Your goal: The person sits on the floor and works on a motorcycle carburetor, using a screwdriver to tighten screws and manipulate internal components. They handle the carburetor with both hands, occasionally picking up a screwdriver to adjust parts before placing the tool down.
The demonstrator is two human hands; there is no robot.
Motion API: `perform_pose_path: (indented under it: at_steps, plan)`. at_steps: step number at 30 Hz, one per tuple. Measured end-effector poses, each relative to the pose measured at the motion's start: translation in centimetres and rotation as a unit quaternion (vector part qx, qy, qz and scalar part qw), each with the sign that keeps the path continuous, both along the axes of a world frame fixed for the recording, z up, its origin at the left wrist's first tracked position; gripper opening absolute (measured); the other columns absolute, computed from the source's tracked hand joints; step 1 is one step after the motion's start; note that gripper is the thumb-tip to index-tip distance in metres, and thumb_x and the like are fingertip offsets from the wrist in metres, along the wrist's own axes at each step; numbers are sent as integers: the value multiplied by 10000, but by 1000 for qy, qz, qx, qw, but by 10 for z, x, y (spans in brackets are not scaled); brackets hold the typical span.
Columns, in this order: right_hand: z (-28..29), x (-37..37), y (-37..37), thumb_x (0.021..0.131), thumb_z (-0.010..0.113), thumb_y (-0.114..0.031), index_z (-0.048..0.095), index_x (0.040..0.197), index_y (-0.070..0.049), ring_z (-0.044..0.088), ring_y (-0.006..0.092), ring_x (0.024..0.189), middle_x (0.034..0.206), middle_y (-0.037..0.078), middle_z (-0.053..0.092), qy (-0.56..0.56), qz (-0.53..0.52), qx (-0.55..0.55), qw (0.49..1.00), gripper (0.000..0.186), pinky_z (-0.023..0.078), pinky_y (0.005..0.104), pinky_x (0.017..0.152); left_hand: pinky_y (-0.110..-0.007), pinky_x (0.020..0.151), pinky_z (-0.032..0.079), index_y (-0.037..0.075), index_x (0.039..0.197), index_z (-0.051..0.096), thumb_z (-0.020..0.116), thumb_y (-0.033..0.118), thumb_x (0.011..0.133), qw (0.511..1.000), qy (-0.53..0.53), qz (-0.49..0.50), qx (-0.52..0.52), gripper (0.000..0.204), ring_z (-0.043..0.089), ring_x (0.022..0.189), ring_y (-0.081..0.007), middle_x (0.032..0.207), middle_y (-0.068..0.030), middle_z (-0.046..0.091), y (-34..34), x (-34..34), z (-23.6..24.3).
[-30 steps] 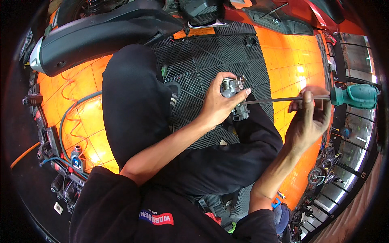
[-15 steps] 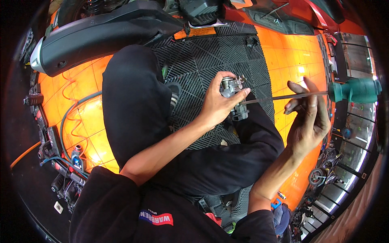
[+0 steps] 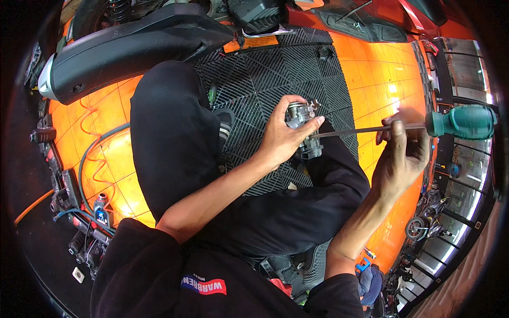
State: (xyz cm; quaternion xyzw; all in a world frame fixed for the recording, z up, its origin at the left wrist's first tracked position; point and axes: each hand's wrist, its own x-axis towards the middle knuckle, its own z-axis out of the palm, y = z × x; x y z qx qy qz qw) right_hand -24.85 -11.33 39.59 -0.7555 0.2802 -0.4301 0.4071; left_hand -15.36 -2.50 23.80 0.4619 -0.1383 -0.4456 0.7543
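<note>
A small grey metal engine part (image 3: 303,123) is held in the left hand (image 3: 281,139) above a black grid-patterned floor mat (image 3: 265,79). A long steel screwdriver with a teal handle (image 3: 460,122) is pinched at its shaft by the right hand (image 3: 403,156), its tip set against the part. Orange floor tiles (image 3: 371,69) are seen around the mat, and a black moulded body panel (image 3: 127,47) lies beyond the knees.

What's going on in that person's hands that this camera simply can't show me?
All from the head view:
- Where the screwdriver tip meets the small metal part: too small, and the left hand wraps around it.
- The underside of the metal part: covered by the left palm.
- The right hand fingers on the shaft: blurred.
- The far end of the green handle: squeezed by the fisheye rim.
</note>
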Motion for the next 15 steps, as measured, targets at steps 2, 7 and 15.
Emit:
perform_pose_path:
  at_steps: [2,7,15]
  plan:
    - [5,5,5,999,613,-43,617,1252,90,616,134,687,885,162,715,-3,41,25,999,286,521,265,654,-244,750,549,83,1215,562,803,125,897,1000,-8,4,-3,401,652,892,-79,1011,-20,662,-2,-1,-2]
    - [2,-12,-3,1035,566,-86,629,1214,117,626,151,663,985,225,732,80,29,-38,996,278,523,265,624,-243,732,540,87,1211,566,801,114,895,1000,-21,11,-2,395,646,879,-75,997,-18,662,-2,0,-4]
    - [8,-3,3,1007,582,-11,655,1156,132,631,150,666,1084,281,726,48,45,18,998,219,511,251,617,-255,723,554,91,1237,554,799,121,899,1000,25,-6,-2,420,655,880,-84,1009,-26,663,-1,0,-1]
